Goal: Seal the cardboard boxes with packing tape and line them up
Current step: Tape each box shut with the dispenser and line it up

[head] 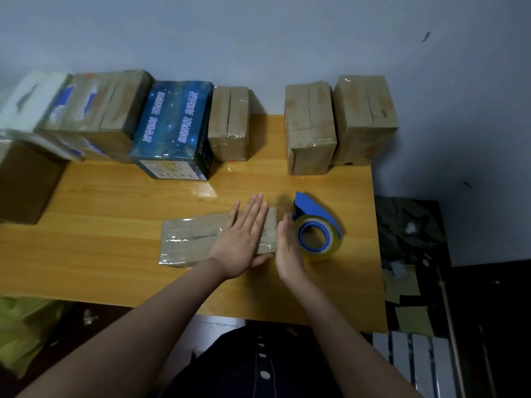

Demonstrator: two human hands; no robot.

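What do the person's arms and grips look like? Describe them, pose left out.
Left grip and right grip are bare hands: no gloves, rings or watch visible. The left forearm and right forearm are bare too, no sleeve in view. Between them shows a dark garment with a row of white buttons.

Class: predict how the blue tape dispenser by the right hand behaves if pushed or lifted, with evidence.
The blue tape dispenser seems to lie on its side on the wooden table, roll hole facing up, so it would probably slide, not roll. Its plastic frame looks rigid and likely light. The glossy clear tape may feel slick.
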